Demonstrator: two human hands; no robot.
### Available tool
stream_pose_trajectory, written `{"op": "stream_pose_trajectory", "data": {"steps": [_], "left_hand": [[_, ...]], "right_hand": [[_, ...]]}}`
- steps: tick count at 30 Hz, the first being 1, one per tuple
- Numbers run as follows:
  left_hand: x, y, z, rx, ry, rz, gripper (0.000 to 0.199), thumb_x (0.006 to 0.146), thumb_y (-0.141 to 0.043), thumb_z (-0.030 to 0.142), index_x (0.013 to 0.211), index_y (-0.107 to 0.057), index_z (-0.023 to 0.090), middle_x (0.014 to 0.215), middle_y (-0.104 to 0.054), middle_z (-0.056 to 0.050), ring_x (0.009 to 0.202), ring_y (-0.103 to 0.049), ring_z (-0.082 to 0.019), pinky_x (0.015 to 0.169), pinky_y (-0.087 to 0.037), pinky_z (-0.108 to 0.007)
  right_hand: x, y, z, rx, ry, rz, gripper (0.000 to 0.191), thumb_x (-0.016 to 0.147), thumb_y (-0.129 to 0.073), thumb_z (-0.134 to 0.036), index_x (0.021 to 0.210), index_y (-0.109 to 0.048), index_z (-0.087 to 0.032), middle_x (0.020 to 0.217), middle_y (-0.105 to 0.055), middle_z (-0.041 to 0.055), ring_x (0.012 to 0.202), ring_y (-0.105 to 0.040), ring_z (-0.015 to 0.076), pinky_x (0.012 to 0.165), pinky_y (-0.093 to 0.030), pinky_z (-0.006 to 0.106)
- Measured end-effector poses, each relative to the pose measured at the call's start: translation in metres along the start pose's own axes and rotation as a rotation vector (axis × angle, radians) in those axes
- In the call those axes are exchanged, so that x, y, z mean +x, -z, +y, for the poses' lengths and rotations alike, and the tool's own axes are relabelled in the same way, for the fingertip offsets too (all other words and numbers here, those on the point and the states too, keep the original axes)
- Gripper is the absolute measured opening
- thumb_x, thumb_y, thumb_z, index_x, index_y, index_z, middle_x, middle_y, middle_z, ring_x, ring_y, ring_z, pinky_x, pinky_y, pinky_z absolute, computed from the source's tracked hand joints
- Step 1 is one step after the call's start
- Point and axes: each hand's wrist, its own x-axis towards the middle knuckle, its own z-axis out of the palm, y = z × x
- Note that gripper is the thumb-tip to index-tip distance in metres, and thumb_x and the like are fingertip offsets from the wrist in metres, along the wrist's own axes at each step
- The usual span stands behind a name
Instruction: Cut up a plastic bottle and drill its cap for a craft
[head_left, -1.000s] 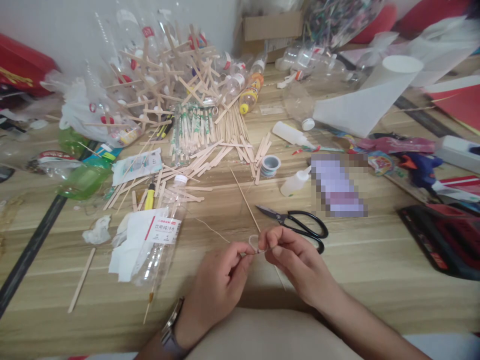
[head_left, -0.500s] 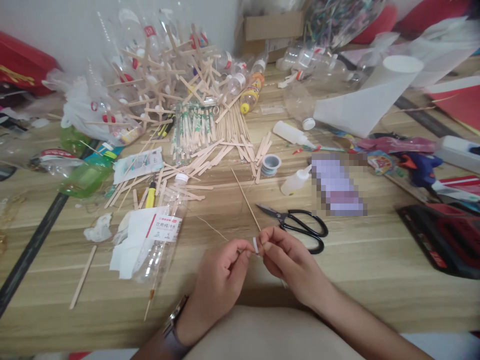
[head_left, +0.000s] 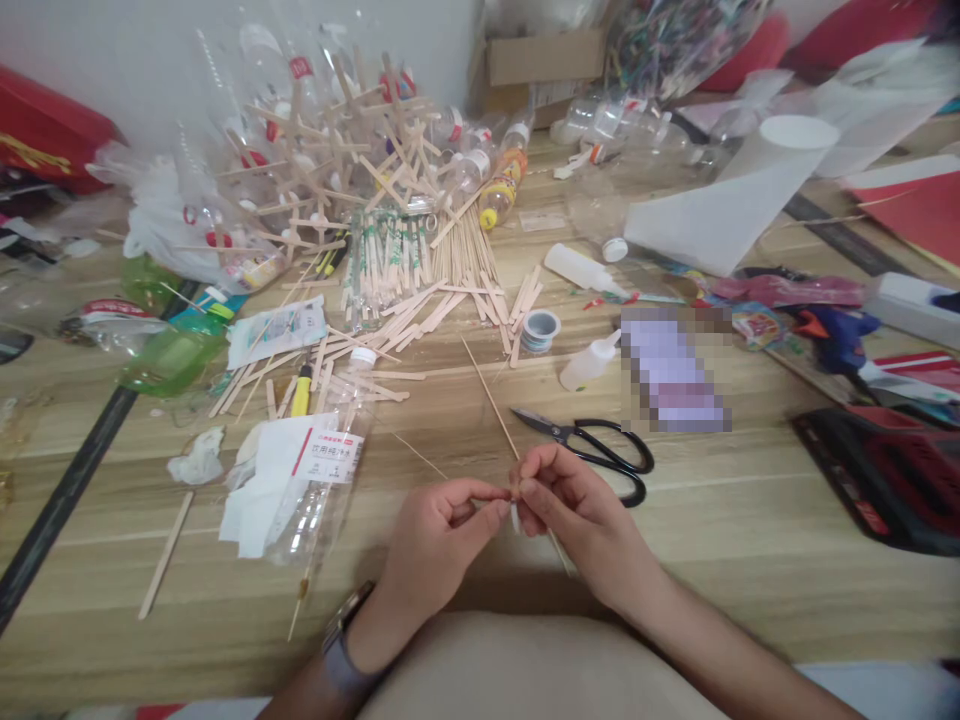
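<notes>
My left hand and my right hand meet at the front middle of the table, fingertips pinched together. Between them is a small white piece, pointing down from the right fingertips. What the left fingertips grip is too small to make out. A thin wooden stick runs from the table past the right fingers and shows again below them. A fine thread trails to the left of the hands. Black-handled scissors lie just beyond my right hand.
A clear bottle with paper lies left. Glue bottles, a spool and a phone lie beyond the scissors. Craft sticks and bottles pile up behind. A black and red case stands right.
The white piece has turned from above the fingertips' line to hanging below it. My left hand has shifted slightly, and its fingertips now meet the right ones.
</notes>
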Motion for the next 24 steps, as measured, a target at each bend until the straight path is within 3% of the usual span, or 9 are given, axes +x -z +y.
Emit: {"op": "stream_pose_trajectory", "data": {"steps": [6,17,24], "left_hand": [[0.004,0.000,0.001,-0.018,0.054,0.002,0.028,0.079,-0.060,0.041,0.075,-0.074,0.018,0.059,-0.061,-0.001,0.052,-0.042,-0.011,0.049,-0.028,-0.023],[0.000,-0.004,0.001,0.097,0.003,0.079,0.021,0.076,-0.055,0.036,0.069,-0.062,0.018,0.048,-0.037,0.008,0.047,-0.030,-0.009,0.047,-0.021,-0.023],[-0.001,-0.006,0.004,-0.055,0.000,0.018,0.017,0.075,-0.054,0.034,0.066,-0.052,0.020,0.048,-0.034,0.009,0.046,-0.026,-0.008,0.044,-0.018,-0.022]], "right_hand": [[-0.005,0.000,0.010,-0.083,0.138,-0.019,0.021,0.095,-0.060,-0.040,0.089,-0.050,-0.023,0.080,-0.053,-0.0031,0.066,-0.055,0.0081,0.064,-0.046,0.022],[-0.010,0.000,0.015,-0.201,0.321,-0.112,0.012,0.102,-0.047,-0.024,0.090,-0.045,-0.026,0.088,-0.052,-0.0011,0.084,-0.052,0.0118,0.076,-0.044,0.024],[-0.007,-0.001,0.014,0.089,0.159,-0.143,0.023,0.098,-0.057,-0.029,0.084,-0.040,-0.025,0.081,-0.053,-0.0042,0.075,-0.049,0.0096,0.071,-0.040,0.021]]}}
